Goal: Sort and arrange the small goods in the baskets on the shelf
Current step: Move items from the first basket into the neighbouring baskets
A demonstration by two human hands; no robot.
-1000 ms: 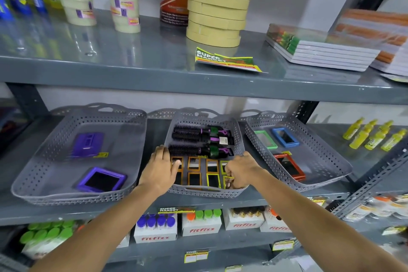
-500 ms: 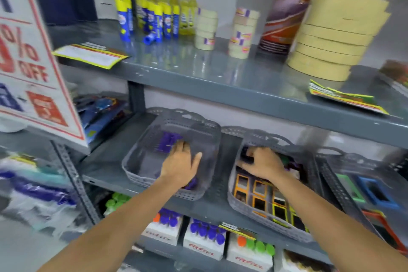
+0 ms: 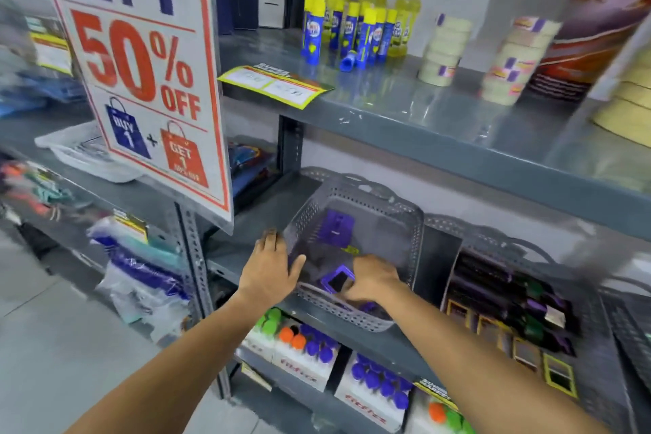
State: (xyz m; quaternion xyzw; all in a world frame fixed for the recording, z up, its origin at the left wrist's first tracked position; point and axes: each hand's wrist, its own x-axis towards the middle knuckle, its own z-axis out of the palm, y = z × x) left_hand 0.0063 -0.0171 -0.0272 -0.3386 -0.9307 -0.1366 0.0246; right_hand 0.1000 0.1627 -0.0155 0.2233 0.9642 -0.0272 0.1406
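Head view, looking down at the middle shelf [image 3: 405,335] of a grey metal rack. A grey perforated basket [image 3: 355,211] sits at the left end of this shelf, its near rim at the shelf edge. The left hand [image 3: 269,269] lies against the basket's left near corner, fingers extended along the outside wall, thumb over the rim; it presses the wall but does not close round anything. The right hand [image 3: 371,278] is inside the basket at the near end, fingers curled around a purple-framed mirror [image 3: 337,280], which is tilted up from the basket floor. A second purple item [image 3: 337,227] lies flat further back in the same basket, with a small yellow tag [image 3: 350,250] between the two.

Just to the right, a second grey basket [image 3: 606,314] holds dark hair brushes [image 3: 510,296] at the rear and a row of small framed mirrors [image 3: 560,375] at the front. Motion blur obscures finer detail there.

Upper shelf: blue-and-yellow glue sticks [image 3: 366,35], stacked tape rolls [image 3: 445,49] and a yellow price card [image 3: 274,84]. A "50% OFF" sign [image 3: 141,63] hangs at left. Lower shelf: boxes of coloured-cap bottles [image 3: 310,352].
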